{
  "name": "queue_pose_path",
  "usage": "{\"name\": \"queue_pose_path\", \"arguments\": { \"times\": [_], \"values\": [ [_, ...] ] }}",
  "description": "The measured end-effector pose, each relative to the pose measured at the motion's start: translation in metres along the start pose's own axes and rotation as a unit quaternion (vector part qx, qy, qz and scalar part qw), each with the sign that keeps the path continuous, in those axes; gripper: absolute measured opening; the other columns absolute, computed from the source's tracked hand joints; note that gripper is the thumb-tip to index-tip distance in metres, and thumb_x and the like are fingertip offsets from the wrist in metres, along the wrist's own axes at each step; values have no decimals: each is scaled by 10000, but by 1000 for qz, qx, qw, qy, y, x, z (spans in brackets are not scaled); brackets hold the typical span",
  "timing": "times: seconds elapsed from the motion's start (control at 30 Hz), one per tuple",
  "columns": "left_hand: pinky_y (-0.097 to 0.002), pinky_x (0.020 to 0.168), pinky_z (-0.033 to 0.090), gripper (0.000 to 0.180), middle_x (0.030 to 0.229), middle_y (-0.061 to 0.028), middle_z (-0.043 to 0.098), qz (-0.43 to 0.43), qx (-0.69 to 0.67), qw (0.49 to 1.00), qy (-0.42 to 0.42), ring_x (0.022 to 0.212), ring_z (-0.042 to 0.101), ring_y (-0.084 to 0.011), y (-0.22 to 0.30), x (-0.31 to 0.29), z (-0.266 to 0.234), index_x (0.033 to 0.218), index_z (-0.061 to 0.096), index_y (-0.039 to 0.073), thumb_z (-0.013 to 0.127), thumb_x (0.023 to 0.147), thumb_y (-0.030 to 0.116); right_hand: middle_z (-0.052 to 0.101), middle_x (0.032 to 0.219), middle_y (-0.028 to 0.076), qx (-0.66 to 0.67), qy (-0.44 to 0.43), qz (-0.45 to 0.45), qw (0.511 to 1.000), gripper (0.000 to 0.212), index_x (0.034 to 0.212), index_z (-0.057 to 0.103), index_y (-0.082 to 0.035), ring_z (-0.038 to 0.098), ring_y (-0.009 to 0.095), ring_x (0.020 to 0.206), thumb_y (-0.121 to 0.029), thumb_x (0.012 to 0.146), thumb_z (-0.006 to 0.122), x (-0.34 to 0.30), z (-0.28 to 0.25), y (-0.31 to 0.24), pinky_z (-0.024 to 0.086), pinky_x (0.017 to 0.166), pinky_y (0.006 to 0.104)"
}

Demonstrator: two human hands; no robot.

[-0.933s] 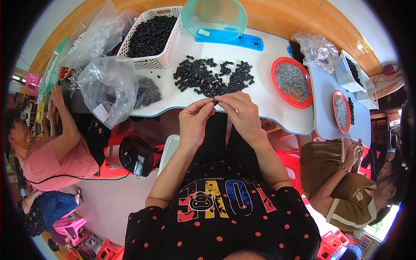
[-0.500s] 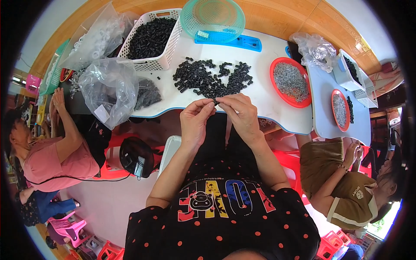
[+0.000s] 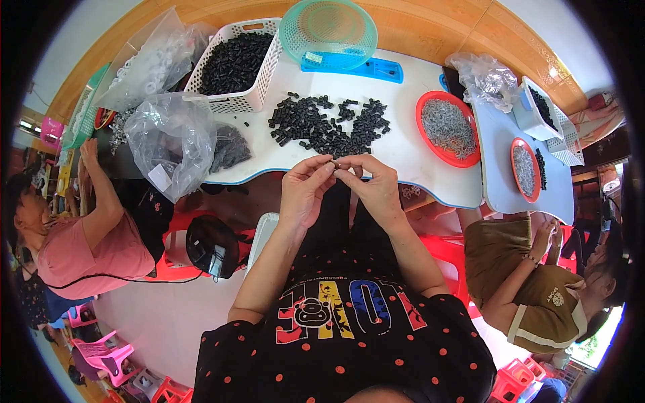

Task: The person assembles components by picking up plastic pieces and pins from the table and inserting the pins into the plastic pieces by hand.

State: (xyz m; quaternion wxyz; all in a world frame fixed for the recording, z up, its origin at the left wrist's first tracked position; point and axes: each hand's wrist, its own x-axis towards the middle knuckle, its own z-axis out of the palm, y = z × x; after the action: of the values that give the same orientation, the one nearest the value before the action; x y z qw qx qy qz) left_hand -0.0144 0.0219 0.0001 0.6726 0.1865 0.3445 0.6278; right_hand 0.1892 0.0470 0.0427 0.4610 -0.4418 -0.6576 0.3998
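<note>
"Small part (image 3: 335,164), mostly hidden by fingertips: where is it?"

"Between the 2 hands, at the near edge of the white table (image 3: 406,111). I can't tell its exact shape."

"How do the hands stand?"

"The left hand (image 3: 304,191) pinches it between thumb and forefinger. The right hand (image 3: 376,193) meets it from the other side, thumb and forefinger closed on it too."

"And just beyond the fingertips?"

"A loose spread of black pieces (image 3: 322,127), short and tube-like, lying on the tabletop."

"Farther out?"

"To the left, a clear plastic bag (image 3: 151,127) sags near a white basket (image 3: 255,101) filled with similar black pieces. At the back, a green sieve (image 3: 299,40) lies partly over a blue tray (image 3: 376,70). To the right, a red plate (image 3: 463,162) carries a heap of greyish, see-through bits (image 3: 445,126)."

"Anyone nearby?"

"2 people sit closest: a person in a pink top (image 3: 101,252) on the left, and a person in a brown top (image 3: 547,312) on the right."
</note>
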Motion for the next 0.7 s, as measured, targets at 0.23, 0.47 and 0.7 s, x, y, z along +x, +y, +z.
{"name": "queue_pose_path", "arguments": {
  "times": [0.23, 0.47, 0.7],
  "values": [
    [-323, 957, 718, 347, 1258, -103, 920, -83, -32, 995, -49, 1062, 856, -162, -1, 2, -25, 1514, 830, 5, 910, 1178, 39, 844, 1221, 107, -50, -79, -67, 993, 463, 1516, 895, -69, 786, 263, 1116, -54, 1062, 981, 1, -5, 10, 666, 990, 390],
    [-296, 924, 696, 396, 1236, -69, 899, -159, -51, 984, -64, 1041, 845, -145, -10, 3, -44, 1555, 809, -8, 915, 1178, 56, 848, 1420, 160, -82, -148, -172, 971, 495, 1569, 823, -5, 826, 360, 1290, 4, 1082, 913, -1, -4, 14, 696, 1097, 448],
    [-302, 945, 713, 374, 1294, -80, 904, -211, -123, 967, -75, 1068, 863, -159, -25, 4, -51, 1565, 815, -6, 883, 1209, 85, 865, 1437, 151, -83, -148, -176, 970, 437, 1503, 823, 2, 835, 374, 1332, -24, 1079, 925, -6, -6, 33, 699, 1123, 456]
  ]
}}
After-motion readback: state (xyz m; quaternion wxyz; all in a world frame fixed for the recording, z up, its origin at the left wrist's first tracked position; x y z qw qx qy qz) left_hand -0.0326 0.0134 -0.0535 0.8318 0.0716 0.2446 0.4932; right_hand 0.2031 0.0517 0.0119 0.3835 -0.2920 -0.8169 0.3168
